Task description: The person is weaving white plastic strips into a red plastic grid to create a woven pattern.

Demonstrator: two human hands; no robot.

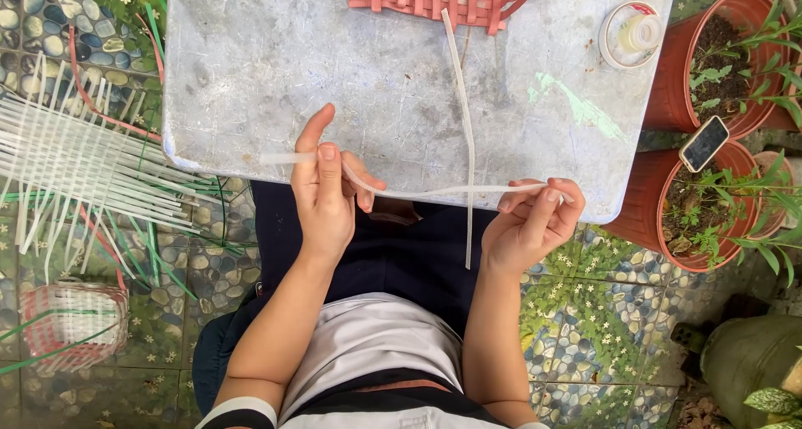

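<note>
Left hand (322,193), right hand (530,220) pinch white strip (418,193) ends.

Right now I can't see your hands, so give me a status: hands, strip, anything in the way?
Left hand and right hand both pinch white strip, stretched between. Second strip crosses it.

Both forearms reach forward, left hand (324,193) and right hand (530,225) raised, fingers pinched closed.
</note>
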